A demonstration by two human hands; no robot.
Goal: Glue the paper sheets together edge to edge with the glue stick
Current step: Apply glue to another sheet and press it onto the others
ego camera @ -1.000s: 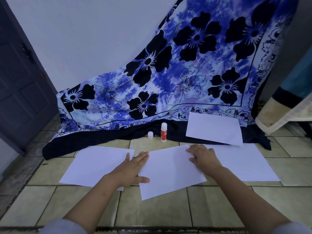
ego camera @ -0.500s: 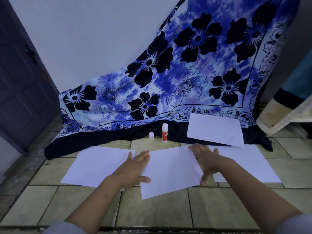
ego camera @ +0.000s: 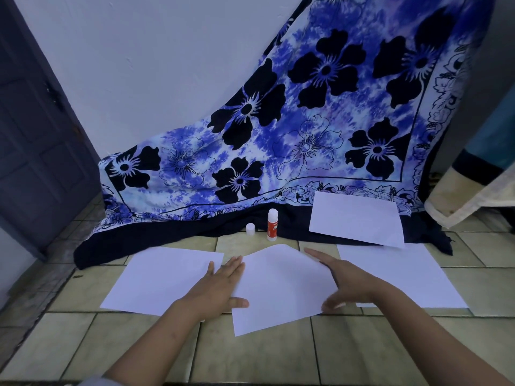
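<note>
While you are working on the tiled floor (ego camera: 264,355), your left hand (ego camera: 220,288) is lying flat with straight fingers across the place where the left sheet (ego camera: 161,277) is meeting the middle sheet (ego camera: 278,288). Its thumb is resting on the middle sheet's left edge. The hand is covering the seam, so any overlap cannot be confirmed.

Your right hand (ego camera: 345,280) is spread wide at the middle sheet's right edge, fingers straight and thumb swung out. It is blurred, so contact with the paper cannot be confirmed.

The middle sheet is lying skewed, one corner pointing toward the glue stick (ego camera: 271,225), which is standing upright just beside its loose cap (ego camera: 250,229) at the dark hem of the cloth (ego camera: 306,121). Bare tile is showing between the middle sheet and the right sheet (ego camera: 404,274). The far sheet (ego camera: 356,218) is resting on the cloth hem. Open tile is lying along the near side of all the sheets.

Compared with half a second ago, the middle sheet is sitting more skewed, its far corner is nearer the glue stick, and the right hand is spread wider.
</note>
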